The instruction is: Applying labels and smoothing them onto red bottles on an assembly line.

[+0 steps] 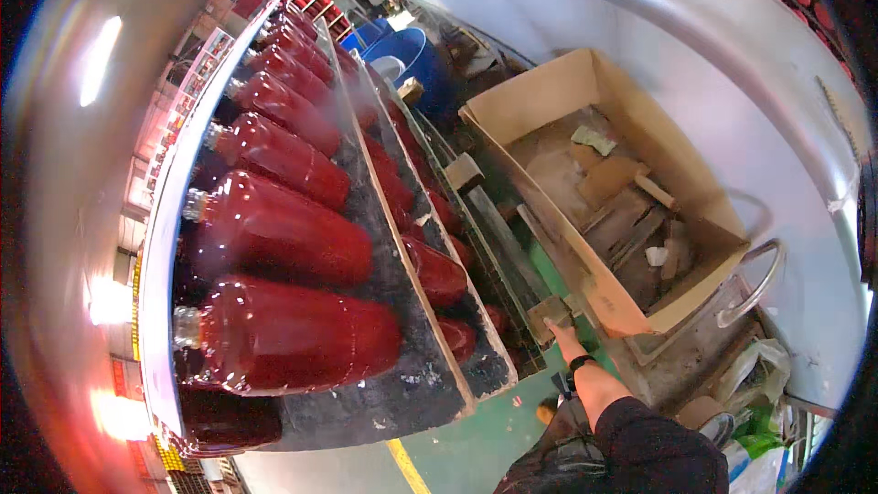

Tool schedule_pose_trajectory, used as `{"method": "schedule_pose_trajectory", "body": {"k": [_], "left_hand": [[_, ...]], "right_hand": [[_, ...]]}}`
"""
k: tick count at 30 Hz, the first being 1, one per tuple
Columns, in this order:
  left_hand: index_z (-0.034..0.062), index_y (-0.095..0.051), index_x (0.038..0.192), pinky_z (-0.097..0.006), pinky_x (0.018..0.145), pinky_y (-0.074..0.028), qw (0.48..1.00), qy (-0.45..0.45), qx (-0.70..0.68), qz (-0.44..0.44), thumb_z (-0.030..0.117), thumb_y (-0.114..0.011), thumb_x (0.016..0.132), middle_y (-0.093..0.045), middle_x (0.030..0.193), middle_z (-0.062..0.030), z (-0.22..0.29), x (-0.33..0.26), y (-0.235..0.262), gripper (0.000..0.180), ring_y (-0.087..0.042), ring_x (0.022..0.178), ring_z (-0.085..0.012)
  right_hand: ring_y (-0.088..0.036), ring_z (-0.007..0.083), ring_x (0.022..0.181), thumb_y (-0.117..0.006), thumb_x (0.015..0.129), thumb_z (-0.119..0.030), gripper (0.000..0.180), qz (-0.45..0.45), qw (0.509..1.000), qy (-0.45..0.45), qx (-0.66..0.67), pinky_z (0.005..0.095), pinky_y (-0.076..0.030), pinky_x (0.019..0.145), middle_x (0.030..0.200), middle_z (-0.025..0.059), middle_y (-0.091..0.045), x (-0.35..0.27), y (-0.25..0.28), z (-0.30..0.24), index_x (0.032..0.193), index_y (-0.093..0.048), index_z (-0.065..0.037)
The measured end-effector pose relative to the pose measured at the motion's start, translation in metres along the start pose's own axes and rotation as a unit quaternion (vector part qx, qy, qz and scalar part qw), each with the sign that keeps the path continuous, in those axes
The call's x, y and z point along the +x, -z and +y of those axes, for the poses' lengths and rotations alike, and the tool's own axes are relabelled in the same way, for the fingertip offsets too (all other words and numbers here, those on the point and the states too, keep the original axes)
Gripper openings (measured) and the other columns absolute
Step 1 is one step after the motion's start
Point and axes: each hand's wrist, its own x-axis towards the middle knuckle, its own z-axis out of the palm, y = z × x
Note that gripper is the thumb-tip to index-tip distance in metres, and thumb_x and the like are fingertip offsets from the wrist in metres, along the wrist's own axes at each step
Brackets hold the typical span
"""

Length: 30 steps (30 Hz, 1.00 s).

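Observation:
My right hand (pixel 562 334), with a dark band at the wrist, reaches from the lower right. It is closed on a wooden block (pixel 541 318) beside the low wooden frame near the bottles; most of the fingers are hidden. My left hand is not in view. To the left of the block, large clear bottles of dark red liquid (pixel 283 229) lie in rows on dark boards (pixel 402 407) stacked in layers. More red bottles (pixel 434 273) show between the boards below.
An open cardboard box (pixel 585 265) holding cardboard scraps and debris stands right of the frame. Beyond it rises a pale panel (pixel 732 101) with a curved metal handle (pixel 754 284). A blue barrel (pixel 412 59) stands farther back. Plastic bags (pixel 759 370) lie at lower right.

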Motion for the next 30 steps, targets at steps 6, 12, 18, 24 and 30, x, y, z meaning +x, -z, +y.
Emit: {"method": "schedule_pose_trajectory", "body": {"k": [6,12,18,24,30], "left_hand": [[0.0122,-0.057,0.104,-0.042,0.078,-0.05,0.965,0.101,-0.242,0.014,0.027,-0.058,0.086,-0.061,0.098,-0.0101,-0.065,-0.07,-0.015,0.023,-0.058,0.095,-0.0264],[0.0123,-0.054,0.112,-0.041,0.08,-0.048,0.875,0.15,-0.459,-0.027,0.027,-0.06,0.088,-0.06,0.099,-0.009,-0.073,-0.096,-0.039,0.029,-0.056,0.099,-0.0254],[0.0102,-0.056,0.114,-0.041,0.079,-0.048,0.951,-0.06,-0.301,-0.046,0.016,-0.064,0.081,-0.06,0.096,-0.0084,-0.082,-0.068,-0.046,0.034,-0.056,0.097,-0.027],[0.0072,-0.051,0.123,-0.037,0.086,-0.049,0.941,-0.102,-0.322,-0.039,0.01,-0.068,0.068,-0.039,0.133,-0.0071,-0.09,-0.068,-0.056,0.057,-0.052,0.113,-0.0237],[0.0131,-0.061,0.102,-0.042,0.079,-0.052,0.075,0.264,-0.917,-0.289,0.026,-0.054,0.078,-0.057,0.115,-0.0077,-0.122,-0.055,-0.065,0.028,-0.059,0.101,-0.0249]], "right_hand": [[-0.052,0.0208,0.098,-0.074,0.071,-0.053,0.067,0.032,0.985,-0.164,0.036,0.0412,-0.04,0.091,0.107,0.0075,-0.056,-0.019,-0.054,-0.019,0.11,-0.058,-0.001],[-0.05,0.0214,0.091,-0.073,0.07,-0.058,0.068,-0.062,0.995,-0.077,0.004,0.041,-0.046,0.08,0.095,0.0077,-0.053,-0.017,-0.023,-0.008,0.094,-0.056,0.003],[-0.051,0.021,0.09,-0.07,0.07,-0.063,0.071,-0.057,0.996,-0.057,-0.04,0.0398,-0.048,0.08,0.088,0.0089,-0.051,-0.001,-0.009,0.02,0.089,-0.057,0.004],[-0.045,0.0197,0.065,-0.069,0.081,-0.046,0.053,-0.208,0.966,0.144,-0.05,0.0395,-0.048,0.064,0.071,0.0056,-0.041,-0.023,0.014,0.021,0.098,-0.055,0.002],[-0.048,0.0167,0.058,-0.056,0.091,-0.04,0.034,-0.214,0.97,-0.113,-0.01,0.0333,-0.04,0.047,0.062,0.0065,-0.043,-0.088,0.053,0.015,0.101,-0.051,-0.008]]}}
